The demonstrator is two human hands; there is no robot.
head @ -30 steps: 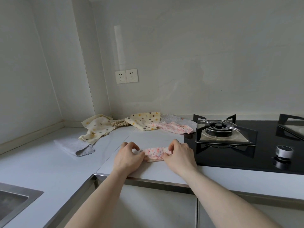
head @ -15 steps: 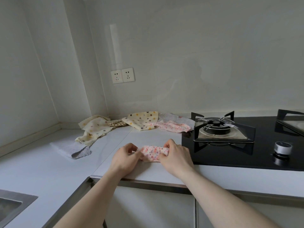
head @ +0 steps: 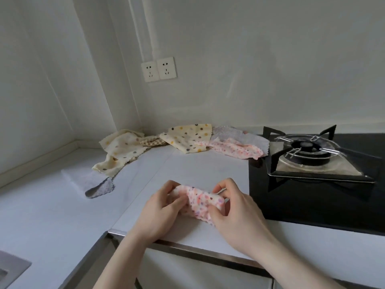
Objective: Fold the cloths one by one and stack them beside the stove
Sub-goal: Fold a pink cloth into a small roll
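A small pink cloth with coloured dots (head: 201,202) is bunched between my two hands, lifted slightly off the white counter (head: 187,170) just left of the black stove (head: 312,197). My left hand (head: 160,211) pinches its left end. My right hand (head: 235,213) grips its right end with curled fingers. Loose cloths lie along the back wall: a cream dotted one (head: 119,151), a checked one (head: 151,141), a yellow dotted one (head: 187,139), a pink dotted one (head: 235,150) and a white one (head: 239,134).
A grey-white cloth (head: 89,180) lies folded on the left counter. The stove's burner with its pan support (head: 306,151) stands at the right. A sink corner (head: 10,270) shows at the lower left. Two wall sockets (head: 158,69) sit above the cloths.
Both hands have lifted the pink cloth off the counter and gathered it into a looser bunch between them. The camera has come closer.
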